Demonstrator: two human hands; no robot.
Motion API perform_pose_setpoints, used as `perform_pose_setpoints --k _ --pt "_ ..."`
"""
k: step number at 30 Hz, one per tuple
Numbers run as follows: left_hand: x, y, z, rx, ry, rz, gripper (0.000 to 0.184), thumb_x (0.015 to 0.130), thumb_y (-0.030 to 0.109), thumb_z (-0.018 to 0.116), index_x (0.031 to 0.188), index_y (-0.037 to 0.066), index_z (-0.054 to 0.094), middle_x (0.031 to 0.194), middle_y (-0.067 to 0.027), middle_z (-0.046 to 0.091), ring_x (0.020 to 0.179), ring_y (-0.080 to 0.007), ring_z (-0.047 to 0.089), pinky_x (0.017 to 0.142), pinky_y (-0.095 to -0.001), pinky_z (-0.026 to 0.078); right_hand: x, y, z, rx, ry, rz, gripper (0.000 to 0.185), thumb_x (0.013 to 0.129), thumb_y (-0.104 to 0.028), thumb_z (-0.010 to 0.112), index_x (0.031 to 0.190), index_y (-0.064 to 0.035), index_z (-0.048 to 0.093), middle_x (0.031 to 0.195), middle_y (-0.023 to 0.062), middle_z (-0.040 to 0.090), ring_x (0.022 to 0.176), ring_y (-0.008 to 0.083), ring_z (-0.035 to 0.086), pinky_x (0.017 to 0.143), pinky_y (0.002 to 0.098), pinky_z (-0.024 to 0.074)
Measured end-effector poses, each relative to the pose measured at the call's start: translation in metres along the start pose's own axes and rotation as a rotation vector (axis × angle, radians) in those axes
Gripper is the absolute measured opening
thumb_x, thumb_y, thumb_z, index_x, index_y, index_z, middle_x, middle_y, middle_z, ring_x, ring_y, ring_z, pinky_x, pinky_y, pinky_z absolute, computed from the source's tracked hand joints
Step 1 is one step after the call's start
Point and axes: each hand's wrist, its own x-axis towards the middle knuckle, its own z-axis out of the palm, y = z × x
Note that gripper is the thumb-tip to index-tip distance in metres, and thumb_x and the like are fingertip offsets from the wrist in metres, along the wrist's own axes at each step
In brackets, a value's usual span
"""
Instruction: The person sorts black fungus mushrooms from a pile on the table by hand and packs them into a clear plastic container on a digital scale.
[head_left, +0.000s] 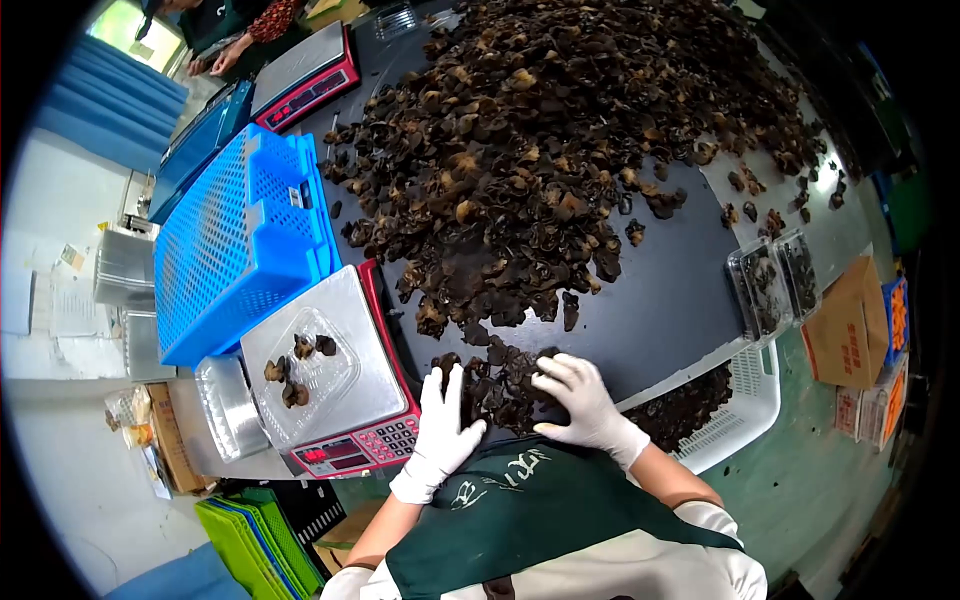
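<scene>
My left hand (443,428), in a white glove, rests at the near edge of the table with its fingers stretched out and the thumb apart. It touches the left side of a small heap of dark wood ear mushrooms (500,388). My right hand (585,405), also gloved, lies at the heap's right side, fingers spread and slightly bent. Neither hand visibly grips anything. Left of my left hand, a clear plastic tray (345,375) with several mushroom pieces (290,393) sits on a scale (385,405) with a red frame and keypad.
A large mushroom pile (520,150) covers the far table (660,270). Blue crates (245,240) and stacked clear trays (230,405) stand left. Filled clear boxes (765,285) lie right, above a white basket (755,390) below the table edge. Another person's hands (225,58) show beyond a second scale (300,75).
</scene>
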Motion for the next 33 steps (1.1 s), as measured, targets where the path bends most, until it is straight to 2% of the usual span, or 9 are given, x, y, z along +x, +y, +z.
perform_pose_setpoints --k 2,5,10,14,18,24,25,29,33 --pt "0.002 0.007 0.006 0.243 -0.101 -0.019 0.108 0.058 0.025 0.083 0.145 0.006 0.021 0.144 -0.0326 0.021 0.131 -0.0487 0.026 0.109 -0.0506 0.025 -0.007 0.005 -0.005 -0.127 -0.121 0.076 0.084 0.061 -0.042 0.078 0.131 -0.0079 0.045 0.139 0.0178 0.034 0.129 0.0376 0.03 0.107 0.05 0.026" --pt "0.013 0.021 0.009 0.479 -0.221 -0.116 0.112 0.056 0.025 0.084 0.146 0.008 0.02 0.144 -0.0305 0.023 0.128 -0.0449 0.033 0.101 -0.0475 0.036 -0.01 0.008 0.007 -0.192 -0.187 0.1 0.094 0.061 -0.045 0.078 0.135 -0.0063 0.037 0.141 0.0214 0.029 0.13 0.041 0.026 0.109 0.0523 0.0223" --pt "0.031 0.006 0.02 0.445 -0.19 -0.176 0.112 0.056 0.02 0.083 0.147 0.008 0.017 0.143 -0.03 0.023 0.114 -0.0421 0.045 0.083 -0.0443 0.05 0.016 0.002 0.033 -0.226 -0.142 0.06 0.096 0.06 -0.05 0.078 0.134 -0.002 0.039 0.14 0.0239 0.031 0.13 0.0435 0.028 0.109 0.0526 0.0225" --pt "0.038 -0.011 0.023 0.241 -0.061 -0.115 0.097 0.063 0.003 0.071 0.145 0.007 0.02 0.135 -0.0316 0.03 0.108 -0.0444 0.046 0.087 -0.0447 0.049 0.041 -0.003 0.053 -0.03 0.001 -0.067 0.083 0.059 -0.031 0.078 0.129 0.0001 0.045 0.134 0.0242 0.041 0.124 0.0416 0.039 0.104 0.0484 0.0323" --pt "0.036 -0.036 0.042 -0.405 0.012 0.115 0.077 0.062 -0.012 0.047 0.136 0.006 0.039 0.118 -0.0212 0.044 0.11 -0.0372 0.047 0.097 -0.0355 0.04 0.055 0.001 0.06 0.009 0.069 -0.156 0.069 0.058 -0.019 0.074 0.122 -0.0054 0.054 0.125 0.0117 0.053 0.106 0.0307 0.053 0.091 0.0412 0.0426" --pt "0.033 -0.04 0.054 -0.968 0.037 -0.055 0.057 0.063 -0.013 0.044 0.119 0.001 0.045 0.117 -0.0117 0.049 0.116 -0.0235 0.048 0.101 -0.0323 0.038 0.063 0.002 0.061 0.206 0.194 -0.142 0.041 0.061 -0.004 0.072 0.1 -0.0116 0.066 0.099 0.0085 0.061 0.09 0.0288 0.061 0.077 0.0362 0.0517" --pt "0.034 -0.033 0.043 -0.979 0.047 -0.023 0.06 0.065 -0.014 0.04 0.122 0.003 0.045 0.12 -0.0086 0.049 0.116 -0.018 0.048 0.101 -0.03 0.039 0.066 -0.003 0.057 0.237 0.181 -0.134 0.041 0.061 -0.003 0.072 0.1 -0.0115 0.066 0.099 0.0086 0.061 0.091 0.0289 0.061 0.077 0.0362 0.0518" --pt "0.022 -0.014 -0.013 -0.751 0.216 0.066 0.054 0.066 -0.007 0.044 0.119 0.001 0.05 0.119 -0.0142 0.045 0.113 -0.0247 0.048 0.099 -0.0323 0.039 0.101 -0.035 0.039 0.308 0.187 -0.234 0.041 0.061 0.001 0.07 0.1 -0.0113 0.066 0.098 0.0086 0.062 0.092 0.0287 0.061 0.077 0.036 0.0522" --pt "-0.002 -0.013 -0.089 -0.696 0.35 -0.072 0.057 0.064 -0.009 0.038 0.119 0.001 0.05 0.118 -0.0128 0.046 0.11 -0.0232 0.05 0.096 -0.0321 0.042 0.162 -0.082 0.036 0.361 0.105 -0.465 0.043 0.065 -0.004 0.068 0.108 -0.0118 0.064 0.102 0.0083 0.061 0.094 0.0282 0.06 0.081 0.0371 0.0501"
